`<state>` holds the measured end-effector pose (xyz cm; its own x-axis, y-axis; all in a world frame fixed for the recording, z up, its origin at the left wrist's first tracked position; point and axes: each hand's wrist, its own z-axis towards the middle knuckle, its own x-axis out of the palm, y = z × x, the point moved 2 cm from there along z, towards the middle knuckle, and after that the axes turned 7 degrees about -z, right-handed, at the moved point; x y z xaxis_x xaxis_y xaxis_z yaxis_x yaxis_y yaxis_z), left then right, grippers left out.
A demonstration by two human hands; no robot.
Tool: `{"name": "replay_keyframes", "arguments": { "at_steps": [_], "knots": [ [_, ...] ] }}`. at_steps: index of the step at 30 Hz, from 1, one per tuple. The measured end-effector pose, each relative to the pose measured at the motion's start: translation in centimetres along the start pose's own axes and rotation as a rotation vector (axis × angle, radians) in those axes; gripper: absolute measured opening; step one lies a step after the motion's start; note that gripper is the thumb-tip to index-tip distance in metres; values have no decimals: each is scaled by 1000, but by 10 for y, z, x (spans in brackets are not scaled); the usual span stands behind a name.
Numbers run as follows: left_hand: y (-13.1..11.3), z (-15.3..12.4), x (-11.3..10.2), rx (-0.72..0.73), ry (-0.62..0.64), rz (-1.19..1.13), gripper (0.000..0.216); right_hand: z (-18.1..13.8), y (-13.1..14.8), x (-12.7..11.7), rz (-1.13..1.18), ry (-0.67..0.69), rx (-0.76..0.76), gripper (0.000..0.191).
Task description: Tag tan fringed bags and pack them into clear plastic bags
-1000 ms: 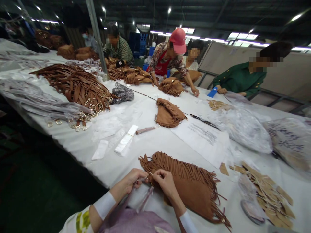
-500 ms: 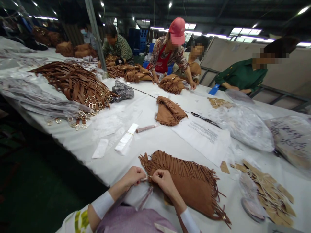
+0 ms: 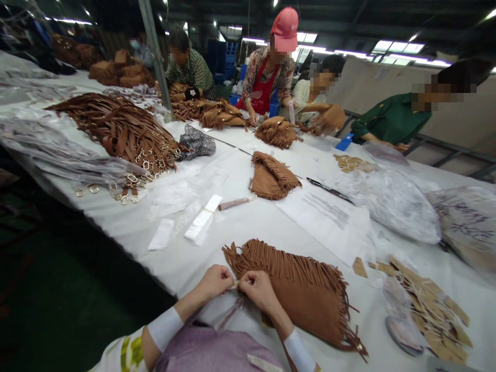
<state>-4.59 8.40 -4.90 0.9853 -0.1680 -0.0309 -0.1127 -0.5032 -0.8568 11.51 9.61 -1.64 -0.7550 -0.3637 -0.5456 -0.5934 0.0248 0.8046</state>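
Note:
A brown fringed bag [image 3: 298,299] lies flat on the white-covered table in front of me. At its left end my left hand [image 3: 217,280] and my right hand [image 3: 256,289] almost meet, both closed in a pinch. Between the fingertips shows a small pale and gold-coloured piece, too small to name. My right wrist crosses the bag's lower left part. Below the hands hangs a narrow plastic-wrapped strip [image 3: 231,314], its upper end near my right fingers. A tan card corner shows under the bag by my right wrist.
Brown straps with metal clasps [image 3: 127,134] are heaped at left. A smaller fringed bag [image 3: 273,175], white slips [image 3: 203,217] and a printed sheet [image 3: 325,217] lie ahead. Tan tags with strings [image 3: 430,310] and plastic bags [image 3: 391,206] lie right. Several people stand across the table.
My hands have drawn slightly closer together at the bag's left end. Across the table, the person in the red cap stands more upright, and a co-worker's brown bag shows more at right.

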Motion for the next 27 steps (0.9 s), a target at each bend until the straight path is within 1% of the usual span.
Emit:
{"name": "replay_keyframes", "arguments": {
  "at_steps": [2,5,6,10,14,19,23,27],
  "knots": [
    [-1,-1,1,12,11,-25,16,0,0,1,-22,-5,-18,15],
    [-5,-5,3,-7,42,-78,32,0,-1,1,-38,-9,-53,17],
    [-6,-6,4,-22,55,-93,35,-1,-1,1,-41,-12,-62,17],
    [-11,-8,3,-86,97,-130,32,-2,-1,1,-54,-31,-81,17],
    [-13,-2,0,-123,138,-118,29,-2,-2,1,-56,-19,-103,18],
    [-15,7,0,-161,299,-76,25,-2,-3,0,-53,12,-139,19],
    [-20,9,1,-181,368,-3,23,-4,-5,0,-64,32,-175,19],
    [-23,7,3,-156,375,127,21,-7,-7,0,-100,35,-200,18]
  ]
}}
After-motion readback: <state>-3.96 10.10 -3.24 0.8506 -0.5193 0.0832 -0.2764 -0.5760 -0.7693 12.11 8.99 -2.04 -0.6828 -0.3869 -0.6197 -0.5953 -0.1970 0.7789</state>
